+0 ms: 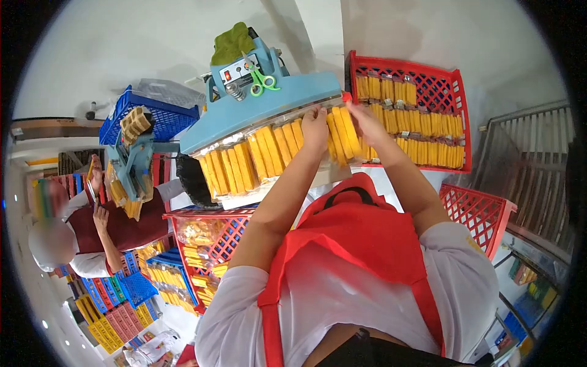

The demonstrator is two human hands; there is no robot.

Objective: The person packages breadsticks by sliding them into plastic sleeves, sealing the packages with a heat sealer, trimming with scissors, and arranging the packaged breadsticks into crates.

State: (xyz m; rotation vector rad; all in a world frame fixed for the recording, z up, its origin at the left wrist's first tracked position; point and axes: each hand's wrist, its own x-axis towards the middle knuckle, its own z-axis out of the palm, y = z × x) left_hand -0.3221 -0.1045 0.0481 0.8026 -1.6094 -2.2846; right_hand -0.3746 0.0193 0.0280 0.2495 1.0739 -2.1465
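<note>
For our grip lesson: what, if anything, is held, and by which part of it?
The left hand and right hand hold the packet of yellow pieces by its upper edge.

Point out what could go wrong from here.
The left hand and right hand are close to the long edge of the blue machine, so a finger might get pinched if it closes. The green-handled scissors on top of it could slip down onto the yellow packets.
</note>
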